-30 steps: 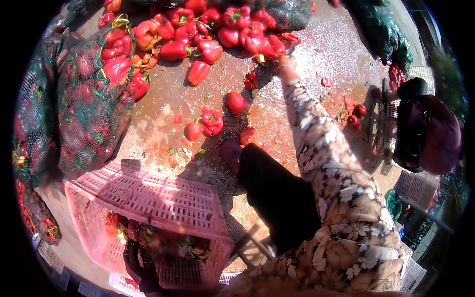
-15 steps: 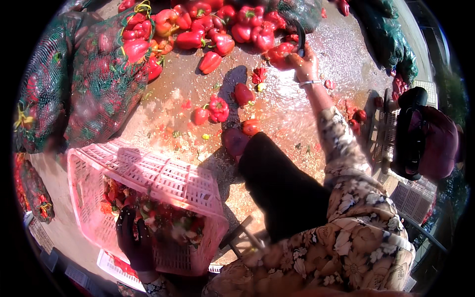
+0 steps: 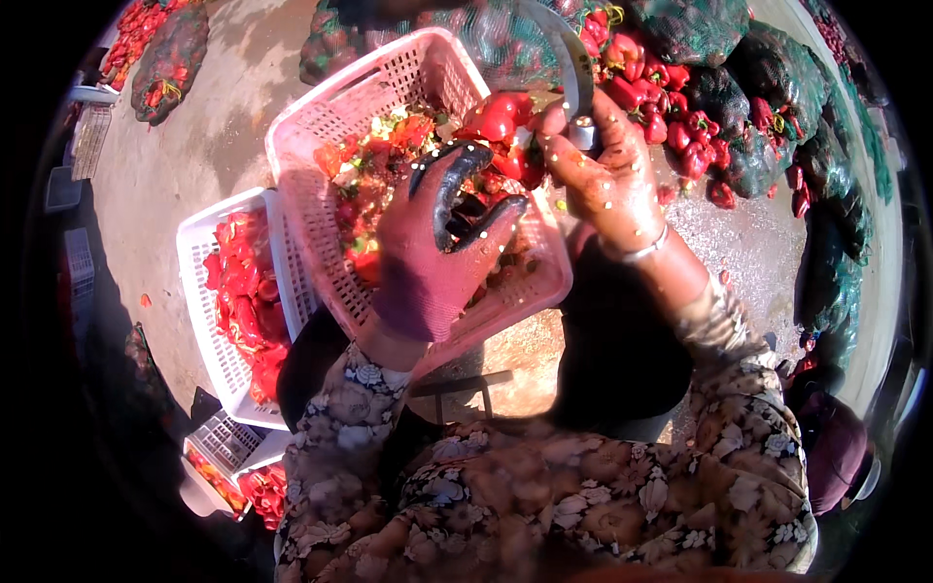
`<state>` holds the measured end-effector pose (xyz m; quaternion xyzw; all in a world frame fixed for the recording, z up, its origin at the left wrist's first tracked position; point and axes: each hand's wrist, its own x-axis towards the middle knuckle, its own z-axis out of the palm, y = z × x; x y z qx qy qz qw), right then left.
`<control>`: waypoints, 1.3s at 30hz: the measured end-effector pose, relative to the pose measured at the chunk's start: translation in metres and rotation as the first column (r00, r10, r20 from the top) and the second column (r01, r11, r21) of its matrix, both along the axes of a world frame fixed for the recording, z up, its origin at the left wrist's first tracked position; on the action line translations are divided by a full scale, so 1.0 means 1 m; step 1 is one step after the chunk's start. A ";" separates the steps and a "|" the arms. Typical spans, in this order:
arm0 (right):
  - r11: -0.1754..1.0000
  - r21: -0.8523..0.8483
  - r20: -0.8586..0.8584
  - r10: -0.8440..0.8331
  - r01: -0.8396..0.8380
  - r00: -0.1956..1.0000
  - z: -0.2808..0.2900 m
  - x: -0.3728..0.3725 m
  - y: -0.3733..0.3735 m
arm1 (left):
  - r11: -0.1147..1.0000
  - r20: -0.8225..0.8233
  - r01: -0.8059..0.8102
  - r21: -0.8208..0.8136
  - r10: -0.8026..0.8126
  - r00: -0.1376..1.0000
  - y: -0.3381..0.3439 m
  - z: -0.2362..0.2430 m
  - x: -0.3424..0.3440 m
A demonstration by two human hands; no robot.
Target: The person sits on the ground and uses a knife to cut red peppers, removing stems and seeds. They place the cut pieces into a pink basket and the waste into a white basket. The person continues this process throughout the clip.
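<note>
My left hand (image 3: 432, 253), in a maroon glove with dark fingertips, hovers over a pink plastic basket (image 3: 321, 126) that holds pepper scraps. Its curled fingertips touch a red pepper (image 3: 501, 117) above the basket's far side. My bare right hand (image 3: 607, 175), with a bracelet at the wrist, grips a curved knife (image 3: 575, 58) by the handle. The blade arcs up and left over the pepper, and the right thumb rests against it.
A white crate (image 3: 199, 321) of cut red peppers stands left of the basket, with smaller crates (image 3: 228, 452) below it. Loose peppers (image 3: 671, 117) and green mesh sacks (image 3: 748, 136) lie at the upper right. A person in a maroon hat (image 3: 836, 452) is at the lower right.
My right hand has come back from the peppers on the ground and now holds the knife at a pepper. The left hand left the basket's rim and rose over it. The view swung left.
</note>
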<state>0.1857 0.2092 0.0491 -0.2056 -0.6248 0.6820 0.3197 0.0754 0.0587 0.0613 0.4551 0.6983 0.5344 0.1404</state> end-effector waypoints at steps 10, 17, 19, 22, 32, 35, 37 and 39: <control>1.000 -0.026 -0.042 -0.005 0.004 0.999 0.030 -0.070 -0.134 | 0.962 0.267 -0.265 0.062 0.240 0.933 -0.082 0.002 -0.044; 0.980 -0.174 -0.040 0.090 -0.095 0.995 0.012 -0.097 -0.146 | 0.953 0.239 -0.302 0.000 0.293 0.926 -0.094 -0.015 -0.065; 0.984 -0.162 -0.036 0.064 -0.069 0.997 0.007 -0.105 -0.139 | 0.958 0.287 -0.284 -0.030 0.281 0.916 -0.092 -0.007 -0.072; 0.952 -0.271 -0.058 0.130 -0.141 0.990 0.003 -0.105 -0.125 | 0.968 0.365 -0.250 0.016 0.228 0.903 -0.092 -0.010 -0.077; 0.680 -0.608 -0.363 0.222 -0.410 0.905 -0.020 -0.096 -0.083 | 0.989 0.539 -0.129 0.077 0.068 0.839 -0.096 -0.003 -0.084; 0.614 -0.669 -0.389 0.188 -0.418 0.902 -0.029 -0.089 -0.083 | 0.988 0.435 -0.145 0.051 0.109 0.894 -0.093 -0.006 -0.078; 0.568 -0.685 -0.447 0.166 -0.456 0.879 -0.036 -0.082 -0.082 | 0.990 0.358 -0.137 0.044 0.113 0.927 -0.089 -0.017 -0.073; 0.505 -0.750 -0.418 0.139 -0.427 0.898 -0.038 -0.077 -0.081 | 0.992 0.369 -0.116 0.038 0.094 0.925 -0.088 -0.020 -0.070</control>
